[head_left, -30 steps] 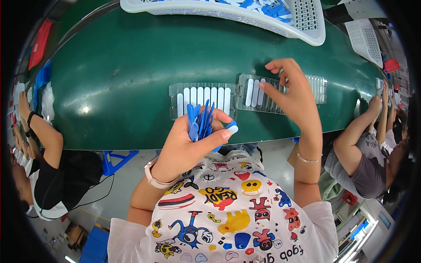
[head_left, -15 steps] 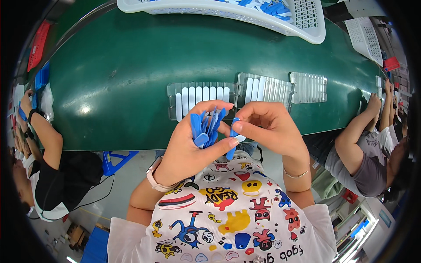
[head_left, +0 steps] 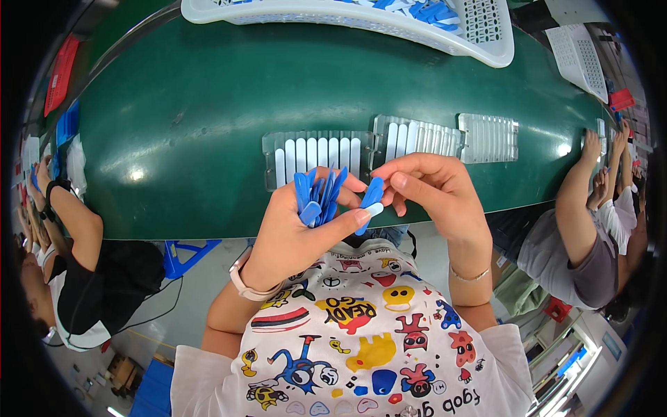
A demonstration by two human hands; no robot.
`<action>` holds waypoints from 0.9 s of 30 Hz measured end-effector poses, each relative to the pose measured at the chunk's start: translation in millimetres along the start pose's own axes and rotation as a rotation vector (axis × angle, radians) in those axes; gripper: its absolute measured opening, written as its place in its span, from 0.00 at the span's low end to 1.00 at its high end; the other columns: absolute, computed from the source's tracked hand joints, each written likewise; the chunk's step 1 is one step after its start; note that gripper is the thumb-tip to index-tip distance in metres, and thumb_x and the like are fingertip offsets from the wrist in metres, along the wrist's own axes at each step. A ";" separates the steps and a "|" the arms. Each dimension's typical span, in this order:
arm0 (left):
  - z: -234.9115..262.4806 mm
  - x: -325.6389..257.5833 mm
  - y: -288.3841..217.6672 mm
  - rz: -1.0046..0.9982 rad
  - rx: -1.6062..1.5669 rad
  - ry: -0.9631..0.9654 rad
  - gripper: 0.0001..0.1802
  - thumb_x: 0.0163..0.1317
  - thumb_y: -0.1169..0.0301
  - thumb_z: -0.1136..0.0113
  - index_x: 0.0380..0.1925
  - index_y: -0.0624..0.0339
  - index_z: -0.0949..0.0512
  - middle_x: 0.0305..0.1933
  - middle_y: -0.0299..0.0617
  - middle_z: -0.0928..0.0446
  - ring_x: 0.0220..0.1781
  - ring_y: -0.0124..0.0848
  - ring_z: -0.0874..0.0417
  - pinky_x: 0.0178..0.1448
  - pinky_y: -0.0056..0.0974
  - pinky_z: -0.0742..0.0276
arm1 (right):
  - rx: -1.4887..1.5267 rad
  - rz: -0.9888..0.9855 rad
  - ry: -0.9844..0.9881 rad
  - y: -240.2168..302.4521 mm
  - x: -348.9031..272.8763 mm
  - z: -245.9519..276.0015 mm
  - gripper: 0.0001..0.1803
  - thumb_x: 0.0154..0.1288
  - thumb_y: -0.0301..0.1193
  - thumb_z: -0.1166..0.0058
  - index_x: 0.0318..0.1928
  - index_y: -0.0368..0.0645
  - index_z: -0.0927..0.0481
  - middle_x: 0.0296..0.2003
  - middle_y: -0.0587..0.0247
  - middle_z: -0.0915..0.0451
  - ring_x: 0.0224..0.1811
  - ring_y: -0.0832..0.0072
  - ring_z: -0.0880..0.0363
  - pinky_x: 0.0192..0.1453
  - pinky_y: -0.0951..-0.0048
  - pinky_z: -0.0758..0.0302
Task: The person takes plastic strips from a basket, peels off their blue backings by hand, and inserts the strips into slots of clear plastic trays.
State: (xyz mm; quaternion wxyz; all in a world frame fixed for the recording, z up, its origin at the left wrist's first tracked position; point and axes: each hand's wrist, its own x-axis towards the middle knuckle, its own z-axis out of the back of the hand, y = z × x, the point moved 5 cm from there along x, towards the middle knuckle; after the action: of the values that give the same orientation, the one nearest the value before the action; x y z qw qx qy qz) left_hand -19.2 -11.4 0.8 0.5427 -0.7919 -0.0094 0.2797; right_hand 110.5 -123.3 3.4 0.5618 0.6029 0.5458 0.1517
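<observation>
My left hand (head_left: pixel 288 226) is closed around a bunch of flat blue strips with rounded ends (head_left: pixel 321 198), which fan upward from the palm. Between its thumb and fingers it pinches one more blue strip (head_left: pixel 373 191), tilted, with a pale end of a strip showing at the thumb tip. My right hand (head_left: pixel 434 194) is beside that strip, its thumb and index finger apart and nothing visibly gripped. Behind my hands is a clear ridged tray (head_left: pixel 269 142) holding a row of several white strips (head_left: pixel 301 154). A second clear tray (head_left: pixel 445 139) has a few white strips at its left side.
A third clear ridged tray (head_left: pixel 488 137) lies at the right on the green table (head_left: pixel 187 139). At the far edge stands a white perforated basket (head_left: pixel 486 42) with blue and white strips. Other people work at left (head_left: pixel 73 222) and right (head_left: pixel 573 236).
My right thumb and index finger have come off the pinched blue strip and spread apart. That strip is now higher and more tilted in my left hand, which has shifted slightly left.
</observation>
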 end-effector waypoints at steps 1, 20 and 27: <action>-0.6 0.3 -0.8 0.001 0.001 0.002 0.15 0.56 0.76 0.34 0.43 0.64 0.24 0.33 0.37 0.19 0.32 0.18 0.22 0.36 0.24 0.27 | 0.002 0.008 0.015 0.2 0.2 0.2 0.10 0.66 0.27 0.46 0.44 0.36 0.18 0.31 0.66 0.18 0.31 0.86 0.25 0.32 0.84 0.28; -9.7 3.4 2.5 0.232 -0.070 0.148 0.12 0.54 0.74 0.32 0.37 0.64 0.23 0.30 0.36 0.21 0.28 0.18 0.25 0.32 0.24 0.31 | 0.060 0.327 0.026 10.3 -1.9 19.3 0.05 0.60 0.18 0.42 0.37 0.35 0.22 0.35 0.60 0.19 0.40 0.79 0.21 0.44 0.79 0.25; -0.1 2.5 1.8 0.160 -0.079 0.103 0.12 0.55 0.76 0.32 0.38 0.65 0.23 0.31 0.38 0.20 0.32 0.20 0.22 0.37 0.26 0.25 | -1.109 1.056 -0.006 43.2 -26.1 5.3 0.05 0.50 0.21 0.38 0.29 0.40 0.19 0.35 0.64 0.18 0.35 0.72 0.21 0.37 0.74 0.26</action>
State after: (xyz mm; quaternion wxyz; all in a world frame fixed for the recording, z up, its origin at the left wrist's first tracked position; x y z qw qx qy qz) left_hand -17.6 -11.5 -1.7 0.4867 -0.8243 0.0709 0.2803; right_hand 126.5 -137.8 49.3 0.6365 0.4139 0.0277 0.6502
